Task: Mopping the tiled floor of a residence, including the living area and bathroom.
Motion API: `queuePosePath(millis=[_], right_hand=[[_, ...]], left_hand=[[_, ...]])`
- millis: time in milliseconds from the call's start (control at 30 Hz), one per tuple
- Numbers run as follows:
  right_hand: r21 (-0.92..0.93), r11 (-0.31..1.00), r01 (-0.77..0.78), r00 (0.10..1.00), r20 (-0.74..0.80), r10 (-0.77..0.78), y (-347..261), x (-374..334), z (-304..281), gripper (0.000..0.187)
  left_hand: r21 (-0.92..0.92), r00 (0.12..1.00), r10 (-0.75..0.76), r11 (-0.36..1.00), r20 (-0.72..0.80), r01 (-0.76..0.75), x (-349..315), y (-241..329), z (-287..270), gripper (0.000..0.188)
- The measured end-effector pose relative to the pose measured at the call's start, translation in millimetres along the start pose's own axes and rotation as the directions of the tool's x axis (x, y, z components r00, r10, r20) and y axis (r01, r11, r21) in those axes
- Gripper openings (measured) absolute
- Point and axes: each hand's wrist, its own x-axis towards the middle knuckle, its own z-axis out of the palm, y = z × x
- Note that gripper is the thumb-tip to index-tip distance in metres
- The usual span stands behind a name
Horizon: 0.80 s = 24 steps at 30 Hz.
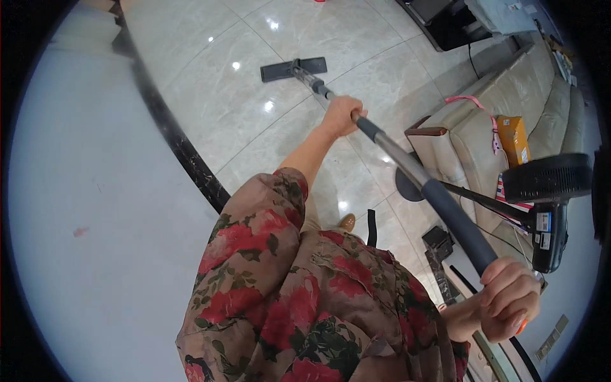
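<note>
My left hand [342, 116] at upper centre and my right hand [511, 299] at lower right were wrapped around the long silver-grey metal mop pole [403, 158], apparently spaced for leverage, while its dark-grey rectangular head [277, 71] lay on the glossy pale tiled floor [210, 105], upper centre.

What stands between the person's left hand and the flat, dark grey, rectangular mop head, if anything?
Nothing visible blocks it: the long, grey, tubular pole runs from the left hand to the mop head.

Flat mop [407, 167]: dk grey rect. head [277, 72] flat on tile flr [210, 95], pole [458, 223] slanted R.
</note>
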Motion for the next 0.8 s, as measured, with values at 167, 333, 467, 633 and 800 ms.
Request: queuePosePath(millis=[167, 333, 467, 633, 800], right_hand=[[0.081, 0.992, -0.092, 0.996, 0.012, 0.091, -85, -91, -100, 0.027], [0.172, 0.978, -0.117, 0.917, 0.397, 0.04, -159, -91, -165, 0.029], [0.19, 0.95, -0.246, 0.707, 0.706, 0.042, -175, -94, -183, 0.029], [0.485, 0.874, 0.021, 0.958, 0.24, -0.156, -146, -104, -162, 0.029], [0.428, 0.898, -0.103, 0.975, 0.223, 0.005, -90, -115, -163, 0.024]], left_hand=[[-0.071, 0.995, 0.08, 0.994, -0.062, -0.084, -94, 92, 74, 0.012], [-0.14, 0.988, 0.088, 0.988, 0.129, -0.07, -182, 212, 129, 0.013], [-0.192, 0.943, 0.07, 0.981, 0.324, -0.007, -201, 233, 138, 0.011], [-0.062, 0.969, -0.039, 0.997, 0.244, 0.055, -186, 222, 101, 0.01], [0.129, 0.986, -0.148, 0.982, 0.073, 0.138, -174, 142, 26, 0.014]])
